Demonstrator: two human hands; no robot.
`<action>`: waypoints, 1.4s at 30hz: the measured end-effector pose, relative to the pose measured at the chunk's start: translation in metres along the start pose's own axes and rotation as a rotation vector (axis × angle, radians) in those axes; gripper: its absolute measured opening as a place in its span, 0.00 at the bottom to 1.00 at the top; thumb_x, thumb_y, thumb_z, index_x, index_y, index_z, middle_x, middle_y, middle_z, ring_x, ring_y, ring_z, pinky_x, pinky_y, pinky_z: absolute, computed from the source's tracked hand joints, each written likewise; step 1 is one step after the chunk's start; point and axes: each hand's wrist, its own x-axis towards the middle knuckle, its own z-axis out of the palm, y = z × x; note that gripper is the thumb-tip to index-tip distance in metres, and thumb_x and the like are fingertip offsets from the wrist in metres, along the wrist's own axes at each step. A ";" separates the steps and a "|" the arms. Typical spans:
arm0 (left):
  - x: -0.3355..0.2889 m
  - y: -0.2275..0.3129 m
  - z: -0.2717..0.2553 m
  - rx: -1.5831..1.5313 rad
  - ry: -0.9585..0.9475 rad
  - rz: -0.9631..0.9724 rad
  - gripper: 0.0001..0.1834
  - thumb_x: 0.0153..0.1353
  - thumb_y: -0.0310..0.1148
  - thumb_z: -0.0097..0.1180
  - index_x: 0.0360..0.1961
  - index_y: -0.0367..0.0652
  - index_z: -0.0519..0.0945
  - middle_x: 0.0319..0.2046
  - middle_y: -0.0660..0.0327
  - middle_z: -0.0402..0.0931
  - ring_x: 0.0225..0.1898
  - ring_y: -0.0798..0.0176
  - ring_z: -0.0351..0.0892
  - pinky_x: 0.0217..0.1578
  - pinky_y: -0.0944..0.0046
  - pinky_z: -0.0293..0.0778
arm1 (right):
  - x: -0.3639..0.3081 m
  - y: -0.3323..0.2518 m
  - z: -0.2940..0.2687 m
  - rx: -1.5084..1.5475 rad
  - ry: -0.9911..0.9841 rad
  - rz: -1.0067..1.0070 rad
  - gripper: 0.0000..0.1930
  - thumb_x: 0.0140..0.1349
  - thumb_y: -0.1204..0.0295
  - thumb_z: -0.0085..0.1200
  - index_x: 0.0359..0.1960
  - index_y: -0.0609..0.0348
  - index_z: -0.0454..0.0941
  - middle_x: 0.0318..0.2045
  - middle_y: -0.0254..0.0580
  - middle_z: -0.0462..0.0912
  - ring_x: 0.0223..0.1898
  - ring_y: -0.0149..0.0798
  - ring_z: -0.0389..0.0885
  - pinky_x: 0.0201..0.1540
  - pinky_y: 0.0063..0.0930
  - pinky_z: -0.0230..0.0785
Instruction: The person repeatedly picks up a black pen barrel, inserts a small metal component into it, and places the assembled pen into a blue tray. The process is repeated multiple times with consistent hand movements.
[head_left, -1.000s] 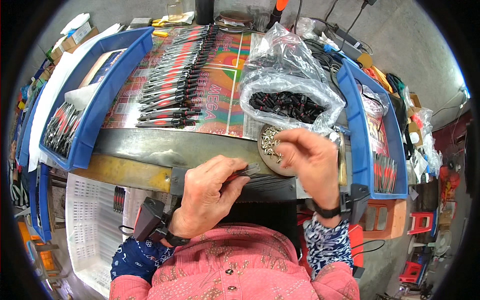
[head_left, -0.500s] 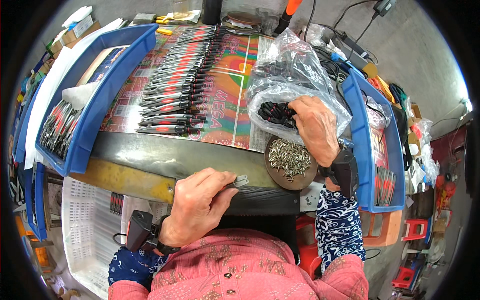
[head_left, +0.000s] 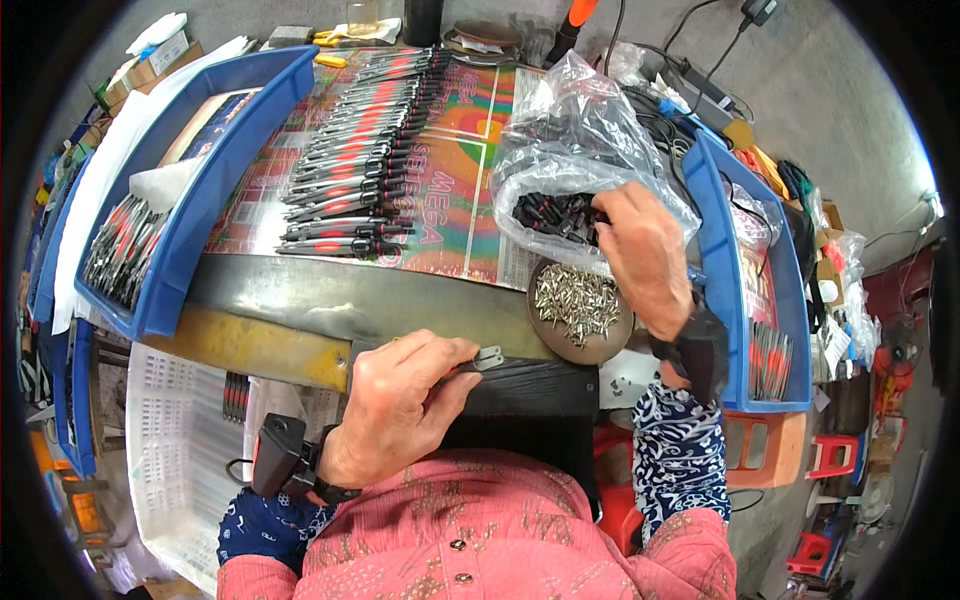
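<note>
My left hand (head_left: 400,405) is closed over the near edge of the table, thumb and forefinger pinching a flat silver metal strip (head_left: 490,358). Its end with a small hole sticks out past the fingertips; the rest is hidden in the hand. My right hand (head_left: 645,265) reaches into the mouth of a clear plastic bag (head_left: 585,120). Its fingers are bent together against small black parts (head_left: 550,215) inside; whether they grip one is hidden. Just in front of the bag, a round brown dish (head_left: 588,352) bears many small shiny metal pins (head_left: 577,303).
A long row of silver-and-red pen-shaped pieces (head_left: 350,165) lies on a printed sheet (head_left: 450,250). Blue trays with similar pieces stand left (head_left: 160,318) and right (head_left: 740,330). Below the table at left is a white plastic basket (head_left: 165,450). Cables (head_left: 700,75) run behind the bag.
My right hand has drawn slightly right and toward me within the bag's mouth, showing more of the black parts. The left hand keeps its pinch on the metal strip.
</note>
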 end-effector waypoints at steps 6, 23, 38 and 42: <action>-0.008 0.011 -0.001 -0.028 -0.066 -0.046 0.12 0.49 0.20 0.66 0.37 0.36 0.80 0.27 0.51 0.77 0.28 0.47 0.79 0.29 0.56 0.74 | -0.046 -0.057 -0.047 0.720 -0.014 0.291 0.14 0.54 0.87 0.57 0.44 0.67 0.79 0.39 0.36 0.79 0.37 0.27 0.78 0.38 0.21 0.74; -0.020 0.031 0.010 -0.025 -0.095 0.073 0.14 0.47 0.19 0.66 0.36 0.37 0.80 0.28 0.53 0.78 0.27 0.48 0.79 0.28 0.56 0.76 | -0.105 -0.112 -0.050 1.338 -0.070 0.629 0.10 0.65 0.80 0.58 0.48 0.67 0.77 0.30 0.36 0.82 0.28 0.24 0.82 0.33 0.17 0.77; -0.025 0.027 0.010 -0.007 -0.117 0.097 0.13 0.48 0.20 0.66 0.37 0.36 0.80 0.28 0.53 0.78 0.27 0.50 0.80 0.29 0.57 0.76 | -0.113 -0.115 -0.039 1.497 -0.169 0.692 0.10 0.68 0.77 0.55 0.48 0.69 0.77 0.28 0.36 0.81 0.27 0.26 0.81 0.31 0.17 0.76; -0.027 0.025 0.011 -0.004 -0.124 0.094 0.14 0.46 0.19 0.66 0.37 0.35 0.81 0.28 0.53 0.80 0.27 0.52 0.81 0.28 0.60 0.76 | -0.115 -0.112 -0.036 1.519 -0.216 0.697 0.09 0.68 0.77 0.55 0.47 0.69 0.77 0.28 0.37 0.81 0.27 0.26 0.81 0.31 0.18 0.77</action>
